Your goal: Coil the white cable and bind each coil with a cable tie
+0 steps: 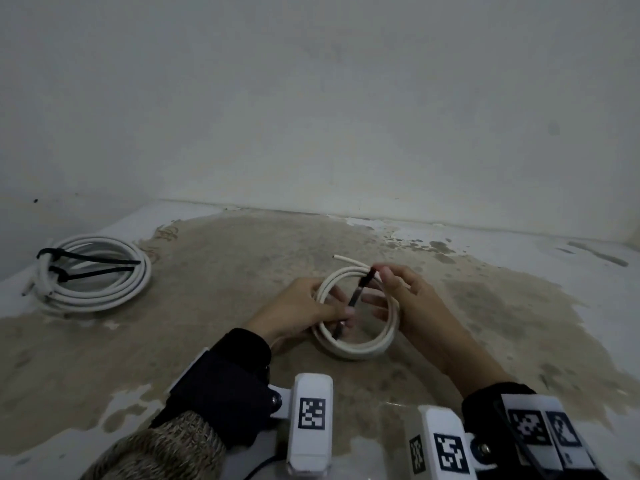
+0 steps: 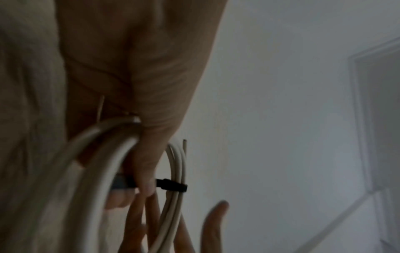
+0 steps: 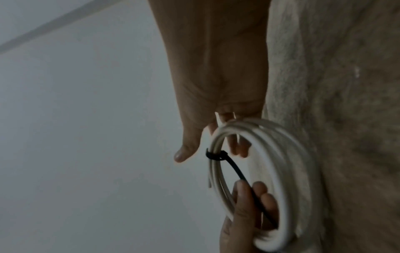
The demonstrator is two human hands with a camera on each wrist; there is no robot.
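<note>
Bare pale wall behind, stained and worn floor [image 1: 214,306] carrying everything. Small white cable coil [image 1: 360,348] sits mid-floor, between both hands, partly lifted. Black cable tie [image 1: 356,299] is cinched round the coil's far strands, tail running back toward the person across the ring's opening. Left hand [image 1: 304,310] pinches that tail, fingers curled on it; right hand [image 1: 408,299] steadies the coil's far-right side, fingers loosely spread, thumb free, gripping nothing clearly. Left hand nearer the tail, so the tightening pull likely goes along the tail's axis. Second, bigger coil [image 1: 97,275] with two black ties lies near the floor's far-left edge. No readable writing; only square marker codes on wrist mounts.
</note>
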